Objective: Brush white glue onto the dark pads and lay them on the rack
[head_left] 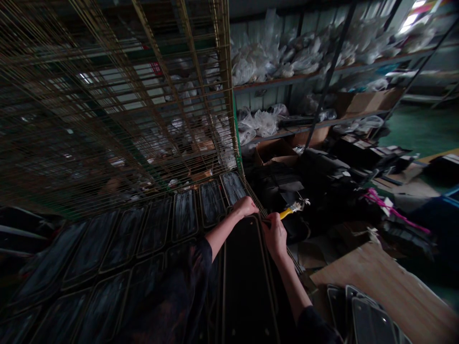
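Note:
My right hand [275, 235] is closed around a brush [287, 213] with a yellow handle, its pale bristle end pointing away to the right. That hand is beside the far right corner of a long black panel [245, 277] with a light rim. My left hand [245, 207] is closed at the far end of this panel; what its fingers hold, if anything, is hidden. Ahead and to the left lie several similar panels [185, 215] in rows, their dark faces streaked with a pale, wet-looking coating.
A tall wire rack [186, 86] stands beyond the panels. Shelves [308, 76] with plastic bags are at the back right. Dark bundles [319, 167] lie below them. A brown board [383, 282] is at right, with stacked rimmed panels [369, 317] beside it.

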A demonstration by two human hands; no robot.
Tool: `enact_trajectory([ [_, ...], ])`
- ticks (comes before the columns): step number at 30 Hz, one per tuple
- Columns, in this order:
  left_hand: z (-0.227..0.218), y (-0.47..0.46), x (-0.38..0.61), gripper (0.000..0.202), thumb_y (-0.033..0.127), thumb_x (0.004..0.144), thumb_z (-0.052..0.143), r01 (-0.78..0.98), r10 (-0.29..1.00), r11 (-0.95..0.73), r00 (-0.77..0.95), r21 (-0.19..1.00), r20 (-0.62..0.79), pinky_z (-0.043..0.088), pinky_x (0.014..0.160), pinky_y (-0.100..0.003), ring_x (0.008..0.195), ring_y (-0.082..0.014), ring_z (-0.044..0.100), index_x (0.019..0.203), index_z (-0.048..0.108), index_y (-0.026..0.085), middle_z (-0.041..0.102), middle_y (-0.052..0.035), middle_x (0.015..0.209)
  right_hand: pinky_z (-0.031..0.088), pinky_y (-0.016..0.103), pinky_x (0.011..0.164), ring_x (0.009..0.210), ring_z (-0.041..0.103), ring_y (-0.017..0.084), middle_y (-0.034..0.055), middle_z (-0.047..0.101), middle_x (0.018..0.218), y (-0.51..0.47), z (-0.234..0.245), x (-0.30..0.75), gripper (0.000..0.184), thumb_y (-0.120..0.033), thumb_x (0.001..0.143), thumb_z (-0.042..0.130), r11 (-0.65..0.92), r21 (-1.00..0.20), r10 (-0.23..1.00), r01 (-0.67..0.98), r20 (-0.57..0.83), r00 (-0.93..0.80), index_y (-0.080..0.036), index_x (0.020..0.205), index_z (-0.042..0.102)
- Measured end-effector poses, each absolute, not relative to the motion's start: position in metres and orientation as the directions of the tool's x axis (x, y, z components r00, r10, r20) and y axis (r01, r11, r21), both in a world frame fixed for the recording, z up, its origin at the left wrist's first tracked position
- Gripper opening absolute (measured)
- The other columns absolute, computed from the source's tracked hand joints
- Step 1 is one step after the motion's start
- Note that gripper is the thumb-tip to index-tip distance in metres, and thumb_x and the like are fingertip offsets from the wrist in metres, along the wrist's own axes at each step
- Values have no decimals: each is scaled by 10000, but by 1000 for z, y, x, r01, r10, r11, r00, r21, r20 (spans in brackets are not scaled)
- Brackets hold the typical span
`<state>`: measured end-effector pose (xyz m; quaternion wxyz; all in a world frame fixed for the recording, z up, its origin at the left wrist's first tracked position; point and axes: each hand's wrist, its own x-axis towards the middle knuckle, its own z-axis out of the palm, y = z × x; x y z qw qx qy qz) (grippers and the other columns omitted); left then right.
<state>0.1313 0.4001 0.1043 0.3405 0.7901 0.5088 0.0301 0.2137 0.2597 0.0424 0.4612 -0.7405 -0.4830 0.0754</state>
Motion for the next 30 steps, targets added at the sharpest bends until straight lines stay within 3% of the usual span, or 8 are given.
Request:
enact_trajectory([
  [8, 106, 403, 124, 169, 248, 715, 701, 565, 725, -56, 590, 823, -356, 346, 467, -190, 471, -72, 490, 637, 652, 107, 610, 3, 547, 402, 302, 673, 767, 550, 205, 44, 575, 862, 260, 41, 213, 143, -320, 869, 422, -106, -739, 782, 666, 352, 515, -209, 953, 454],
  [15, 124, 400, 92, 232, 287, 783, 706, 191, 669, 168, 699, 967, -254, 491, 614, -190, 689, -81, 640, 796, 542, 124, 705, -78, 887, 422, 320, 682, 814, 557, 229, 78, 606, 906, 256, 44, 215, 225, -308, 880, 422, -144, -685, 776, 714, 370, 511, -187, 1055, 494],
  [20, 137, 376, 61, 368, 274, 717, 800, -134, 663, 371, 731, 919, -161, 506, 601, -191, 692, -103, 659, 983, 589, 131, 698, -42, 840, 454, 364, 719, 892, 571, 270, 121, 630, 966, 242, 66, 219, 313, -331, 909, 404, -152, -620, 755, 770, 430, 495, -165, 1147, 520],
  [26, 160, 321, 39, 334, 332, 767, 759, -205, 698, 377, 704, 903, -132, 481, 558, -204, 641, -112, 644, 976, 657, 93, 673, -50, 798, 510, 352, 751, 882, 638, 240, 107, 660, 1064, 182, 110, 209, 395, -455, 943, 428, -95, -651, 727, 753, 471, 499, -205, 1231, 532],
  [30, 169, 266, 30, 316, 388, 778, 741, -230, 667, 443, 730, 867, -147, 337, 439, -172, 519, -70, 542, 885, 620, 117, 583, 9, 678, 547, 352, 782, 881, 676, 225, 98, 678, 1101, 113, 122, 202, 347, -391, 956, 423, -70, -663, 774, 745, 436, 460, -227, 1226, 566],
])
